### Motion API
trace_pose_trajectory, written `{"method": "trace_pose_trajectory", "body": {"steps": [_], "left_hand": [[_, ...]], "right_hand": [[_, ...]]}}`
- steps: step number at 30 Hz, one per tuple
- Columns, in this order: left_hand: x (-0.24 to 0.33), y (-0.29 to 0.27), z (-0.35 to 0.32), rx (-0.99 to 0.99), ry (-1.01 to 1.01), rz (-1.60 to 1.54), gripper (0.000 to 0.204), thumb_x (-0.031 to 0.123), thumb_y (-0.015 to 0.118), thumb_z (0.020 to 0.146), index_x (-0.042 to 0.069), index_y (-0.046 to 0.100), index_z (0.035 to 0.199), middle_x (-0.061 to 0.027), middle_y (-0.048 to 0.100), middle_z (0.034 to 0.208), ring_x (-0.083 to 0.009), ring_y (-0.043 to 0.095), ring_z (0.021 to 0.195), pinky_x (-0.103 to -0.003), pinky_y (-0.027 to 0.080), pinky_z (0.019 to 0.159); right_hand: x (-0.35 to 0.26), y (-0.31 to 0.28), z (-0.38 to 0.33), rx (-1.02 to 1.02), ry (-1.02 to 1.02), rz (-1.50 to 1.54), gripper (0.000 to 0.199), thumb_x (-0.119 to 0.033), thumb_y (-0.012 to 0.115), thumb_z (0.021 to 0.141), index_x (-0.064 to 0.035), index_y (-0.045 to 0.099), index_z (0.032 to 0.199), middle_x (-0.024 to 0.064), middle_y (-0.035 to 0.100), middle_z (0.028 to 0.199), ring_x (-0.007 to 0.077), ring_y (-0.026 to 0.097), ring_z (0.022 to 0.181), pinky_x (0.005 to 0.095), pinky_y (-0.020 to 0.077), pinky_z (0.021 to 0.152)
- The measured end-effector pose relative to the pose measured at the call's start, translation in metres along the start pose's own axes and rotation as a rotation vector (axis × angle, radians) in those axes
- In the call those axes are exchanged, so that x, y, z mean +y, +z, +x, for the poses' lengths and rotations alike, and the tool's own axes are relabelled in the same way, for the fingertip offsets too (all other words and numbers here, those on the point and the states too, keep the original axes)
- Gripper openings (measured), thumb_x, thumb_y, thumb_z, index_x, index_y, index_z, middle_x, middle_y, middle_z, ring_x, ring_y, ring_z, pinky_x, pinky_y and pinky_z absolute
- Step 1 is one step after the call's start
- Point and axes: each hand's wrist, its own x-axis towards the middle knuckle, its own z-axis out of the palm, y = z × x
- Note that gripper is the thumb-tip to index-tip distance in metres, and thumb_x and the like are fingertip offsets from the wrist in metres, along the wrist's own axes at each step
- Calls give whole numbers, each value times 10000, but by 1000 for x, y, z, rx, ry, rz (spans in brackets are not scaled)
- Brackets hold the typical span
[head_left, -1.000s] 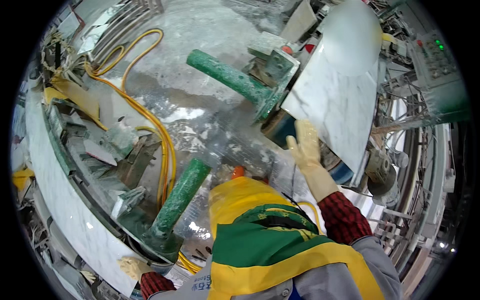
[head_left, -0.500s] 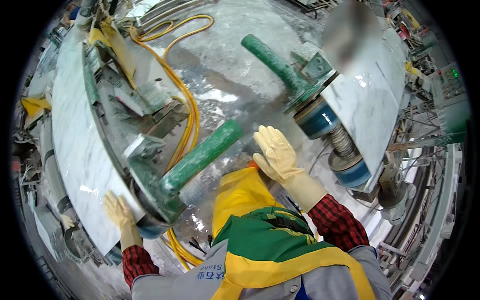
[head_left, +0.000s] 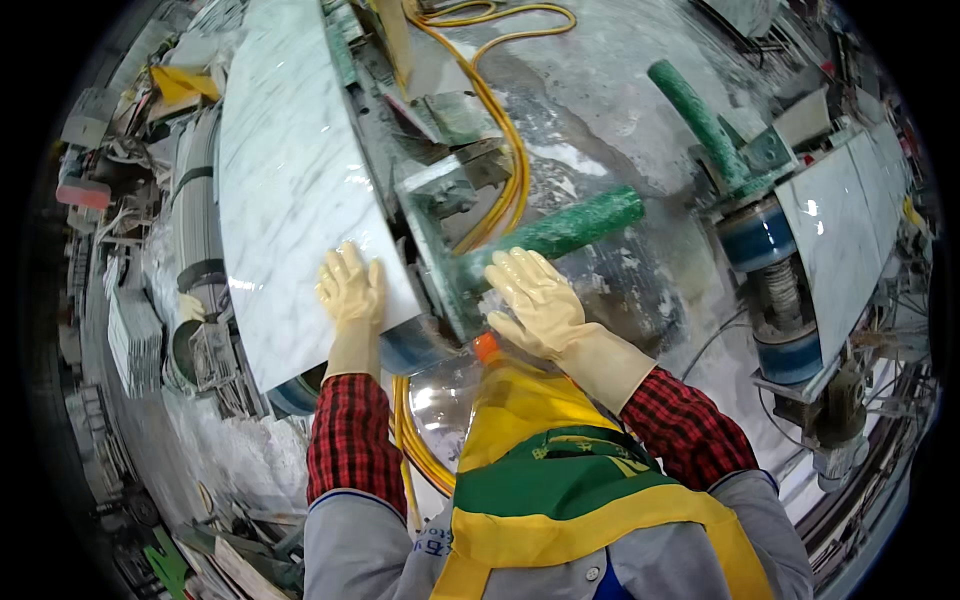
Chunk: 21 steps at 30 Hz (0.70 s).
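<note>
My left hand (head_left: 350,290), in a cream rubber glove, lies flat on the near end of a long white marble slab (head_left: 285,180) with grey veins. Its fingers are stretched out and grip nothing. The slab rests on blue rollers (head_left: 412,345), partly hidden beneath it. My right hand (head_left: 540,305), gloved alike, is held open with spread fingers, just this side of a green pipe (head_left: 570,225) that juts from the slab's support frame. Whether it touches the frame I cannot tell; nothing is in it. An orange-red tip (head_left: 486,346) shows below its thumb.
Another marble slab (head_left: 845,210) stands at the right on a conveyor with blue rollers (head_left: 790,362) and a second green pipe (head_left: 700,120). Yellow hoses (head_left: 512,150) run along the wet floor. Left of the near slab lie a grey ribbed roll (head_left: 197,190) and stacked thin slabs (head_left: 135,340).
My view has turned left, so the surroundings sit further right. My right hand has come over toward the near slab's frame. My left hand remains flat on the slab.
</note>
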Motion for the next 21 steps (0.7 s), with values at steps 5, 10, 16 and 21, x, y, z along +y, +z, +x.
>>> {"method": "trace_pose_trajectory", "body": {"steps": [5,10,16,21], "left_hand": [[-16,-9,10,-59,196,-76,794,566,519,1114,155,359,1775,-241,275,1847,-502,217,1703,-612,142,1384],[-72,4,46,46,546,-376,599,415,547,1143,166,519,1687,-207,429,1779,-460,351,1657,-568,226,1375],[-166,-26,42,26,638,-317,566,376,572,1147,158,548,1668,-196,460,1768,-437,370,1657,-538,243,1389],[-263,-28,58,115,470,-111,637,433,586,1119,170,513,1694,-194,461,1763,-441,394,1634,-546,248,1381]], "right_hand": [[-68,43,60,-95,-155,-49,681,-454,697,1024,-34,606,1553,189,575,1650,394,487,1557,504,295,1365],[-118,109,132,-21,-206,-221,642,-409,675,1026,-17,622,1532,179,580,1624,369,477,1558,492,294,1358],[-127,161,193,-13,-37,-288,629,-430,614,1066,-50,606,1568,197,567,1665,391,434,1606,506,263,1377],[-142,171,227,-40,-13,-371,666,-436,617,1071,-69,578,1624,209,531,1708,414,439,1598,522,263,1376]]}}
